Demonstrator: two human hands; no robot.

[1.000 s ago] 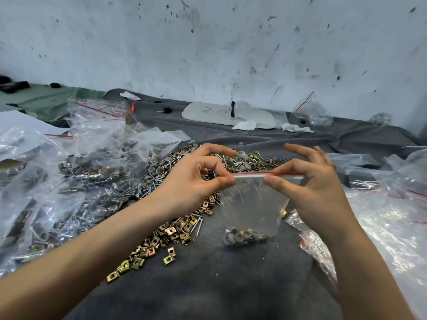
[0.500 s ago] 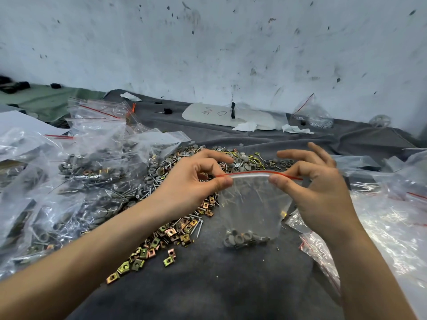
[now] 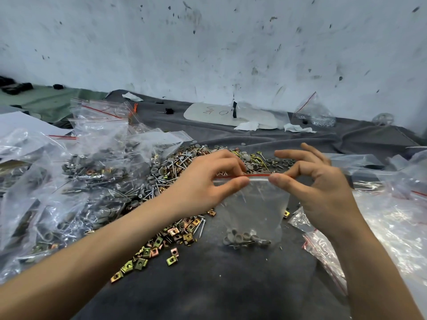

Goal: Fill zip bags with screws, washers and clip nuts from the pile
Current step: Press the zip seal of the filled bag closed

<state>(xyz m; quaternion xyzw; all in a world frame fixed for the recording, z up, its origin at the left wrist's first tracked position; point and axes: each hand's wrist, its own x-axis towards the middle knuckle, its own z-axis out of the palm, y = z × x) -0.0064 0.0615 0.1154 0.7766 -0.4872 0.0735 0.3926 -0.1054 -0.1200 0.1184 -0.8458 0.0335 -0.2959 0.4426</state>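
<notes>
A clear zip bag (image 3: 254, 206) with a red strip along its top hangs upright over the grey cloth. Grey washers and a few screws lie in its bottom. My left hand (image 3: 208, 181) pinches the top edge at the left, thumb in front. My right hand (image 3: 323, 188) pinches the same edge close beside it, its other fingers spread. Behind and left of the bag spreads the pile (image 3: 175, 172) of screws, grey washers and clip nuts. Brass-coloured clip nuts (image 3: 161, 243) trail toward me.
Filled zip bags (image 3: 76, 176) are heaped at the left. More clear bags (image 3: 392, 222) lie at the right. A white board (image 3: 231, 115), paper scraps and another bag (image 3: 314, 112) sit near the stained wall. Dark grey cloth (image 3: 219, 285) covers the table in front.
My two hands have moved closer together along the bag's top edge, the right thumb sliding left toward the left thumb. The bag stays in place.
</notes>
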